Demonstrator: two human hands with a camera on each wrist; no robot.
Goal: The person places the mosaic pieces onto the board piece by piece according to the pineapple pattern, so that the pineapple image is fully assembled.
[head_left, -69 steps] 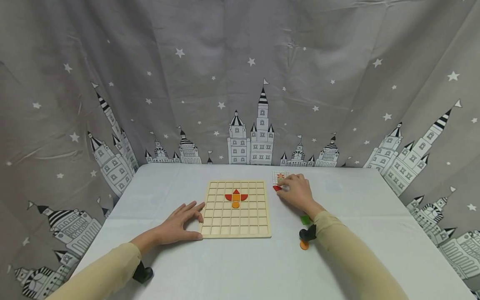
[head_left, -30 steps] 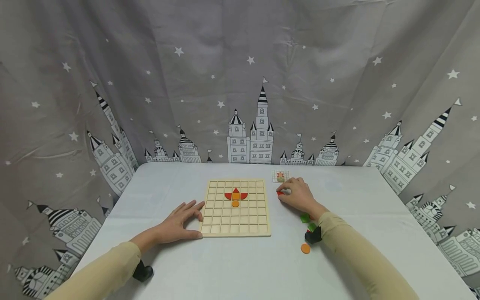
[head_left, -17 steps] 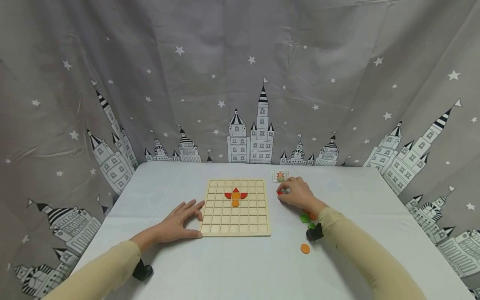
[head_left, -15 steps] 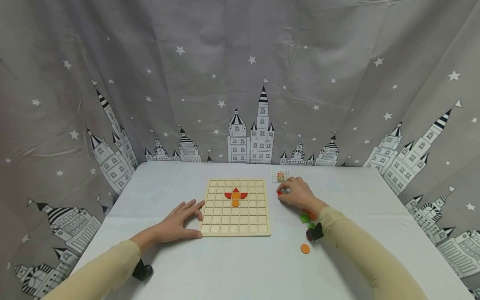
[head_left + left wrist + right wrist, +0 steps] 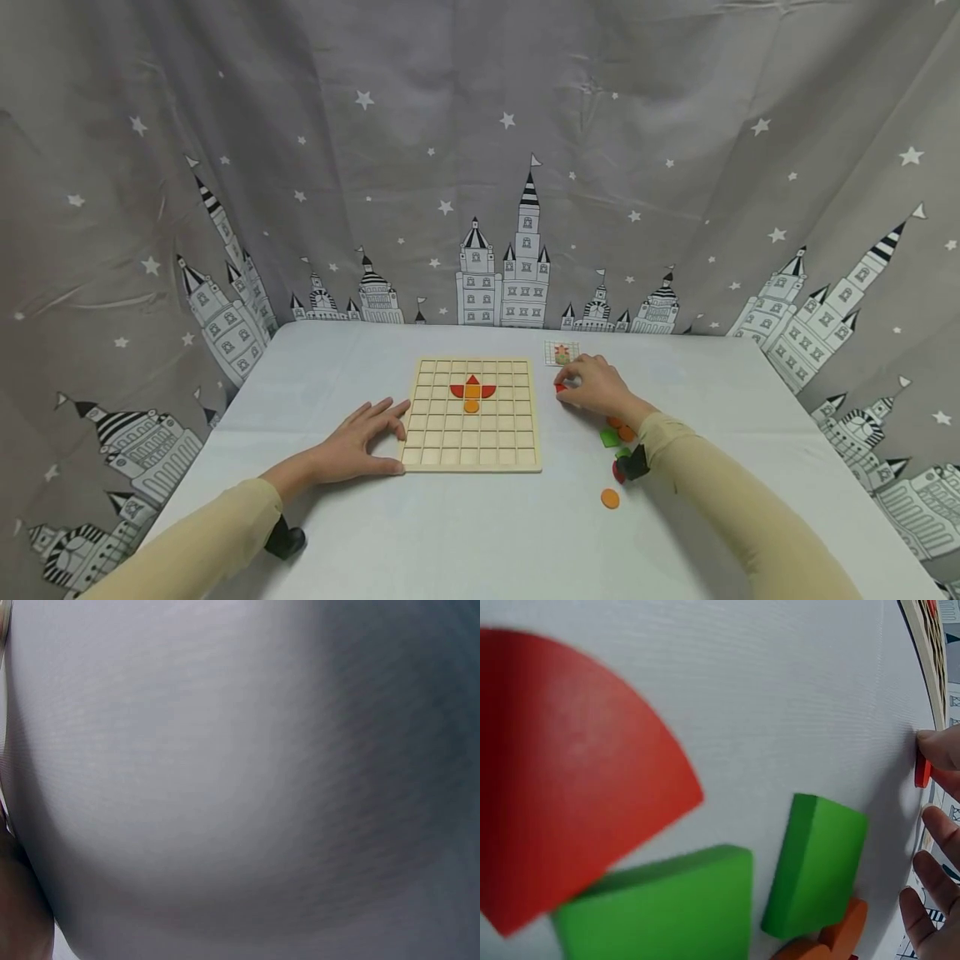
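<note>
My right hand (image 5: 595, 385) pinches a small red piece (image 5: 922, 766) between thumb and index finger, close over the cloth right of the board; the other fingers stand apart. Much of the piece is hidden by the fingertips. My left hand (image 5: 362, 446) rests at the left edge of the wooden grid board (image 5: 468, 457), thumb by the near corner and fingers spread along the side. On the board sit an orange square (image 5: 472, 392), a red triangle (image 5: 472, 380) above it, a red quarter-round piece (image 5: 457, 392) on either side and an orange disc (image 5: 471, 407) below.
A small pattern card (image 5: 561, 352) lies beyond my right hand. Near my right wrist are a green block (image 5: 609, 437), another green block (image 5: 817, 862), orange discs (image 5: 626, 433) and a red quarter-round piece (image 5: 585, 765). One orange disc (image 5: 610, 498) lies nearer me.
My right hand has drawn slightly toward me and away from the card, still pinching the red piece. More loose pieces show by its wrist. My left hand and the board stay put.
</note>
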